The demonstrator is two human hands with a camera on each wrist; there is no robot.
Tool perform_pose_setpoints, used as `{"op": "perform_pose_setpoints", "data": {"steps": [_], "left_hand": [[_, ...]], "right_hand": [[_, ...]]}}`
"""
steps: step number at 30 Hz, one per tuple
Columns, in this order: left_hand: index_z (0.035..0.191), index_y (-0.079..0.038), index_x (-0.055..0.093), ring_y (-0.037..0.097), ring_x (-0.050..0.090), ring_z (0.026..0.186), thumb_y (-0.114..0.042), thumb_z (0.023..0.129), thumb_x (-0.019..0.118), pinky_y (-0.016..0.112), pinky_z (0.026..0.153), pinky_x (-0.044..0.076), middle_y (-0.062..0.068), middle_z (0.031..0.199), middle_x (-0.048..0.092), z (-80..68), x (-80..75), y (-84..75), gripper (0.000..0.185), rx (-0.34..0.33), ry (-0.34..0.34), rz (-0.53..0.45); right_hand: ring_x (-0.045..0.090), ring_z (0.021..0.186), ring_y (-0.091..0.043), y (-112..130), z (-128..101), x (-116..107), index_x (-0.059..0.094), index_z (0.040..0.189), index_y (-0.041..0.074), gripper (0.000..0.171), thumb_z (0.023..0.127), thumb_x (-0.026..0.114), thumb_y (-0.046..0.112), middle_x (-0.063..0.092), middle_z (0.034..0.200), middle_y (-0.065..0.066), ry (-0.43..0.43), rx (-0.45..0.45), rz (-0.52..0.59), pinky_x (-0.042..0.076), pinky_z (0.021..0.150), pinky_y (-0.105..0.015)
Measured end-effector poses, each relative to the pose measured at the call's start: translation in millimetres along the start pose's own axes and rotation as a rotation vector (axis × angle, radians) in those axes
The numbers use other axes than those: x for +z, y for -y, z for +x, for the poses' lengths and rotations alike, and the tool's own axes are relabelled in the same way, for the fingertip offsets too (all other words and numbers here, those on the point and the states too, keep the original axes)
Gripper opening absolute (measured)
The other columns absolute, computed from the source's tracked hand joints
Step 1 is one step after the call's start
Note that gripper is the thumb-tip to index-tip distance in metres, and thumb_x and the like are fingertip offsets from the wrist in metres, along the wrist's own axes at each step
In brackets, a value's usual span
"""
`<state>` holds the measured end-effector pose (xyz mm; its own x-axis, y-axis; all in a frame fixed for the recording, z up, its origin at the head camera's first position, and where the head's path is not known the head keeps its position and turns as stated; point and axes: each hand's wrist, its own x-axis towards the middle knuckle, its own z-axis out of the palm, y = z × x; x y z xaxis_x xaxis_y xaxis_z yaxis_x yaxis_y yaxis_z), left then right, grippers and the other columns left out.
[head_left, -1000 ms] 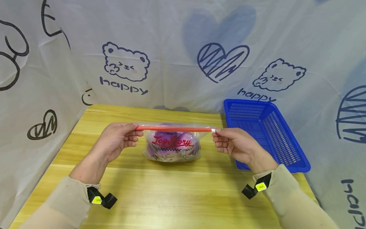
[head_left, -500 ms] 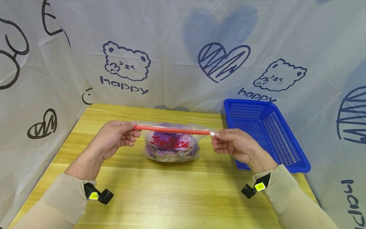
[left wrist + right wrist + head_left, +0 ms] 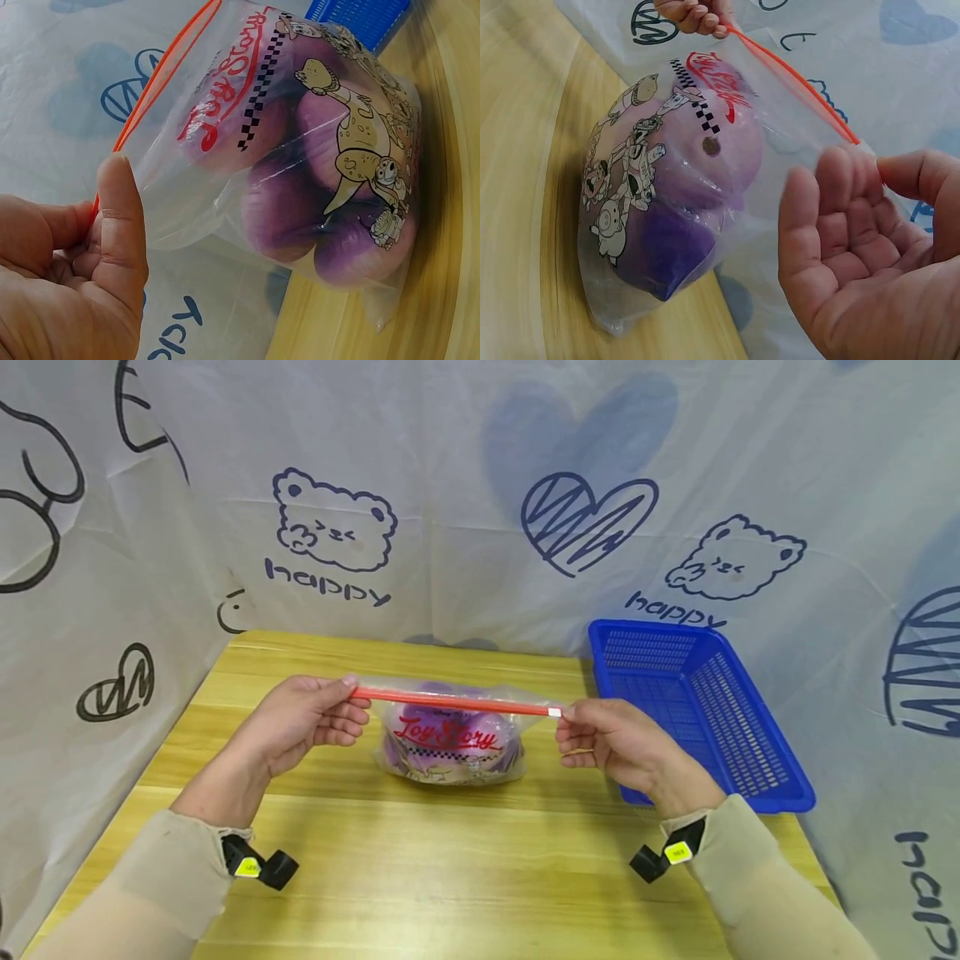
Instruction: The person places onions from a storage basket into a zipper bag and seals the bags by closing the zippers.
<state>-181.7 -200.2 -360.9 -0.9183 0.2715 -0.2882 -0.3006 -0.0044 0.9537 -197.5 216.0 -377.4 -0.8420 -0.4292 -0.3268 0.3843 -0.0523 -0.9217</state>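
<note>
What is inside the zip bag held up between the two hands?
Through the clear zip bag, round purple items show, at least three, pressed together at the bottom; they look like onions. The printed cartoon figures and red lettering cover parts of them, so the exact count is uncertain.

A wooden table with a pale yellow grain fills the foreground. At the table's far right corner sits a blue plastic basket with slotted walls. Behind the table and along its left side hangs a white cloth backdrop printed with navy bears, hearts and "happy".
</note>
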Motion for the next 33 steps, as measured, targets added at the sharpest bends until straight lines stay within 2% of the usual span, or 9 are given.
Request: {"op": "perform_pose_setpoints", "data": {"steps": [4, 7, 14, 19, 26, 33], "left_hand": [[0.095, -0.004, 0.073, 0.010, 0.073, 0.072, -0.030, 0.112, 0.050, 0.026, 0.070, 0.062, 0.001, 0.082, 0.075, 0.9, -1.6, 1.2, 0.038, -0.008, 0.007, -0.005], [0.097, -0.003, 0.073, 0.011, 0.073, 0.072, -0.030, 0.112, 0.050, 0.027, 0.070, 0.062, 0.002, 0.083, 0.076, 1.2, -3.0, 0.9, 0.039, -0.013, 0.017, 0.002], [0.094, -0.004, 0.071, 0.010, 0.071, 0.068, -0.036, 0.111, 0.049, 0.028, 0.068, 0.062, 0.001, 0.080, 0.074, 1.9, -4.9, 0.3, 0.042, -0.024, 0.015, 0.050], [0.093, -0.006, 0.071, 0.009, 0.070, 0.067, -0.037, 0.111, 0.050, 0.026, 0.068, 0.061, 0.000, 0.079, 0.074, 1.7, -3.8, 0.9, 0.042, -0.020, -0.002, 0.048], [0.092, -0.006, 0.073, 0.010, 0.072, 0.070, -0.042, 0.108, 0.057, 0.025, 0.070, 0.061, 0.001, 0.081, 0.073, 2.2, 4.6, 5.2, 0.042, 0.005, -0.031, -0.081], [0.103, -0.002, 0.068, 0.011, 0.071, 0.074, -0.045, 0.108, 0.056, 0.024, 0.071, 0.061, 0.001, 0.087, 0.073, -0.5, 21.7, 13.8, 0.044, 0.012, -0.025, -0.163]], "right_hand": [[0.077, 0.083, -0.015, 0.2, 0.0, -3.2, 0.072, 0.104, 0.007, 0.020, 0.108, 0.053, 0.012, 0.078, 0.091, -0.004, 0.050, 0.014, 0.046, 0.063, 0.086, -0.041], [0.078, 0.084, -0.017, 0.3, 0.5, -3.4, 0.072, 0.103, 0.006, 0.020, 0.108, 0.053, 0.009, 0.079, 0.092, -0.006, 0.070, 0.011, 0.075, 0.063, 0.086, -0.040], [0.077, 0.077, -0.016, -1.2, 0.9, -0.8, 0.075, 0.095, 0.007, 0.027, 0.107, 0.051, 0.005, 0.078, 0.084, -0.005, 0.048, -0.043, 0.076, 0.064, 0.080, -0.035], [0.078, 0.076, -0.016, -3.2, 0.7, 0.9, 0.074, 0.094, 0.007, 0.027, 0.107, 0.050, 0.006, 0.078, 0.083, -0.006, 0.037, -0.029, 0.078, 0.064, 0.079, -0.037], [0.078, 0.078, -0.016, -4.3, -1.4, 1.2, 0.073, 0.096, 0.007, 0.028, 0.109, 0.048, 0.009, 0.078, 0.086, -0.006, 0.031, -0.019, 0.081, 0.064, 0.076, -0.034], [0.078, 0.080, -0.014, -1.4, -2.0, 6.2, 0.072, 0.097, 0.008, 0.025, 0.109, 0.051, 0.011, 0.078, 0.088, -0.005, 0.035, -0.030, 0.082, 0.063, 0.074, -0.029]]}}
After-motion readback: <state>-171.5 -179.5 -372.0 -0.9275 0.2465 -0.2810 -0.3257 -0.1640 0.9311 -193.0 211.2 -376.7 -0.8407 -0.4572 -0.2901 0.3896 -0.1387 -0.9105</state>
